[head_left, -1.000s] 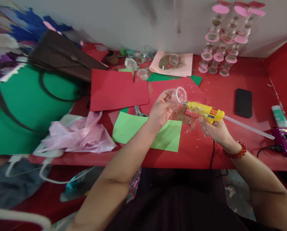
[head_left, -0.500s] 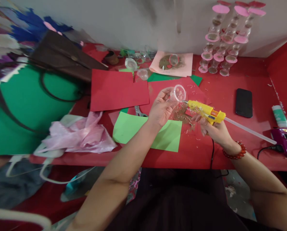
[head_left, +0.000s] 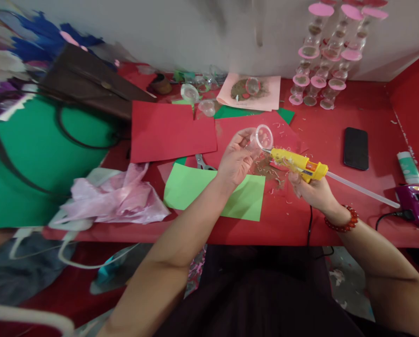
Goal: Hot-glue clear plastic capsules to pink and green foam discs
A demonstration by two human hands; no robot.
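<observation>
My left hand (head_left: 238, 159) is closed round a clear plastic cup (head_left: 264, 136), its round rim tilted toward me. In my right hand (head_left: 309, 187) is a yellow hot glue gun (head_left: 295, 161), gripped by its handle. A long clear glue stick (head_left: 362, 188) sticks out of the gun's back end. The nozzle is at the cup's side just below the rim; whether it touches I cannot tell. Strings of dried glue cling to the gun. Under both hands lie red card and a brownish patch with glue scraps (head_left: 274, 180).
Light green paper (head_left: 246, 199), red card (head_left: 172, 131) and scissors (head_left: 202, 162) lie left. Pink paper (head_left: 272, 100) with brown grains lies behind. Stacked clear cup towers (head_left: 318, 65) stand back right. A phone (head_left: 356, 148), purple power strip (head_left: 417, 203) and pink plastic bag (head_left: 118, 199) flank the hands.
The glue gun's nozzle has shifted slightly left and down along the cup's side. The cup has turned a little in my left hand. Both hands keep their holds.
</observation>
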